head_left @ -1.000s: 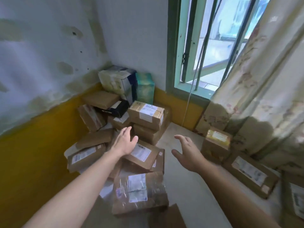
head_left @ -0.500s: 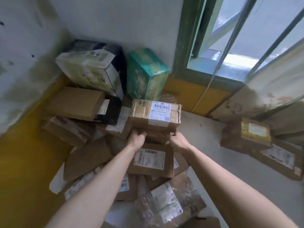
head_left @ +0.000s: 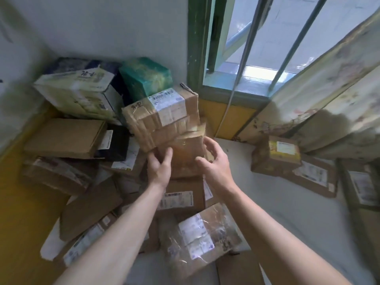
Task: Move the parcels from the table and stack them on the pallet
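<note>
A labelled brown parcel (head_left: pixel 162 116) sits tilted on top of a plain brown parcel (head_left: pixel 186 159) in the middle of a heap of parcels. My left hand (head_left: pixel 160 167) grips the lower parcel's left side, thumb on its front face. My right hand (head_left: pixel 216 163) curls round its right edge, fingers near the top corner. Below my wrists lie a flat labelled parcel (head_left: pixel 178 199) and a plastic-wrapped parcel (head_left: pixel 199 237). No pallet is in view.
A pale green printed box (head_left: pixel 78 93) and a teal box (head_left: pixel 146 77) stand against the back wall. Flat cartons (head_left: pixel 61 136) pile up on the left by the yellow wall. More parcels (head_left: pixel 277 153) lie at the right under a curtain (head_left: pixel 329 89). A barred window (head_left: pixel 257 48) is behind.
My hands reached from the air to the stack and took hold. Since half a second ago the labelled parcel has tipped back and risen, and my hands have shifted onto the parcel under it.
</note>
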`<state>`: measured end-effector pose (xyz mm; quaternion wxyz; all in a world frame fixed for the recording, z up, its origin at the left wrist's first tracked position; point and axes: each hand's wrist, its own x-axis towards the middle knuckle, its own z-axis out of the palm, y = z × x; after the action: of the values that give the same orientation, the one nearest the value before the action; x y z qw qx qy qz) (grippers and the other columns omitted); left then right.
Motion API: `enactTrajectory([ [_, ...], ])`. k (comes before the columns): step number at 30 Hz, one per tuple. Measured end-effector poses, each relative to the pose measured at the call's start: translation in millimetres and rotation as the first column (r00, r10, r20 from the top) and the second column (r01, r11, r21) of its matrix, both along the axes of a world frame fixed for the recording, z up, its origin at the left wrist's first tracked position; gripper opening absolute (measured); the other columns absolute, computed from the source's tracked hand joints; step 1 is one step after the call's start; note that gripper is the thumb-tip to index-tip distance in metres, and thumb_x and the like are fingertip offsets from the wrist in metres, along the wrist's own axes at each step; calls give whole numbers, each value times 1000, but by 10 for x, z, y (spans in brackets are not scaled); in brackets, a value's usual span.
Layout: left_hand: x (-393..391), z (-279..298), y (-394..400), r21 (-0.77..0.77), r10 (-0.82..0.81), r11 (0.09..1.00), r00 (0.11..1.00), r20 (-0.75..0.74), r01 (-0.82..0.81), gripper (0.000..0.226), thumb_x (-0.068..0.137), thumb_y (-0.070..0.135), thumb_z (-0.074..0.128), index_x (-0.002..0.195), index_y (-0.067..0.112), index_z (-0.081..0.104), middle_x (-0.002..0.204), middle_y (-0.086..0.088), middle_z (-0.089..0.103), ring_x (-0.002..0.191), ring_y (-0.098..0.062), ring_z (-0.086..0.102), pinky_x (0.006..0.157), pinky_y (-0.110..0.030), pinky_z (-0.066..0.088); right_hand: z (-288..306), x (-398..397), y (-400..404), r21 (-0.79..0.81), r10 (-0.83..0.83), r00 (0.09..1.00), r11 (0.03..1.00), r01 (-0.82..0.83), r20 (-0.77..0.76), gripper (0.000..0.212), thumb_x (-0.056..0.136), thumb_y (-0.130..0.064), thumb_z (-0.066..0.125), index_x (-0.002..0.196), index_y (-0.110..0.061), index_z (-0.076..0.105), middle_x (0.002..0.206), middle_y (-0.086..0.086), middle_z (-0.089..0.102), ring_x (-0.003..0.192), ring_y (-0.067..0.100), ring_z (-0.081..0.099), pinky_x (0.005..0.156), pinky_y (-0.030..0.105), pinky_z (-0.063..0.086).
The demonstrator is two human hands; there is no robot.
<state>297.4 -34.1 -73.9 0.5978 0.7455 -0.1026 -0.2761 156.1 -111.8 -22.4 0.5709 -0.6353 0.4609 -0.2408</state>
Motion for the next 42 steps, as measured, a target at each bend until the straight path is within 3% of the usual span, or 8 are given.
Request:
enactTrajectory([
  [6, -406, 438, -125, -164, -161, 972, 985, 57, 168, 47, 95, 36, 69, 135, 20, 50, 131, 0, 62, 121, -18, 60, 106, -38, 49, 438, -355, -142, -147, -167, 985, 974, 171, 40, 65, 72, -23, 67, 136, -27, 62, 125, -11, 70, 116, 5, 65, 103, 42, 54],
  [14, -1233, 702, -280, -227, -366, 850, 843, 395, 476, 56, 86, 36, 72, 137, 16, 59, 125, -3, 56, 105, 5, 59, 91, -15, 50, 484, -1345, -31, 13, -517, 814, 846, 533, 265, 54, 80, 0, 63, 132, -15, 62, 117, 3, 74, 109, 16, 71, 91, 34, 61],
  [18, -1640, 693, -314, -208, -499, 739, 728, 471, 641, 56, 88, 32, 73, 142, 26, 59, 128, 6, 50, 115, -9, 59, 99, -36, 54, 424, -1935, 87, 69, -616, 730, 776, 627, 294, 64, 89, 8, 60, 144, -25, 52, 121, -1, 70, 109, 16, 68, 78, 25, 58],
  [25, -2819, 1010, -327, -225, -538, 533, 533, 653, 815, 52, 88, 4, 74, 135, 20, 63, 133, 0, 54, 127, -20, 55, 107, -35, 50, 685, -3237, 256, 184, -752, 597, 653, 735, 281, 16, 102, -39, 59, 111, -26, 61, 120, -1, 63, 112, 22, 58, 84, 48, 55],
  [31, -4325, 1123, -241, -406, -633, 460, 612, 473, 790, 18, 94, 25, 62, 104, 11, 58, 108, -10, 59, 99, -34, 62, 86, -65, 51, 867, -4750, 535, 49, -774, 501, 560, 827, 387, 6, 96, -19, 69, 93, -23, 65, 100, 2, 67, 96, 24, 64, 77, 44, 51],
  [37, -5828, 1517, -277, -476, -731, 404, 589, 346, 781, 34, 102, 39, 58, 128, 18, 58, 112, -5, 71, 96, -25, 70, 77, -40, 58, 1056, -6290, 828, 161, -790, 328, 467, 869, 518, 25, 98, -6, 60, 103, -28, 72, 113, 5, 72, 104, 27, 68, 83, 42, 57],
  [39, -6260, 1642, -343, -516, -833, 359, 517, 198, 777, 36, 100, 43, 55, 125, 18, 62, 107, -5, 70, 95, -26, 66, 76, -33, 56, 1109, -6688, 924, 78, -777, 361, 462, 883, 516, 28, 99, -6, 61, 106, -31, 71, 113, 2, 72, 105, 26, 68, 84, 41, 56],
  [42, -6803, 1609, -483, -402, -899, 306, 401, 176, 863, 62, 89, 61, 65, 140, 26, 56, 130, 1, 67, 111, -12, 69, 84, -27, 59, 1197, -7160, 963, -48, -758, 421, 461, 886, 499, 34, 98, -1, 61, 125, -22, 63, 115, -2, 69, 102, 11, 69, 78, 26, 56],
])
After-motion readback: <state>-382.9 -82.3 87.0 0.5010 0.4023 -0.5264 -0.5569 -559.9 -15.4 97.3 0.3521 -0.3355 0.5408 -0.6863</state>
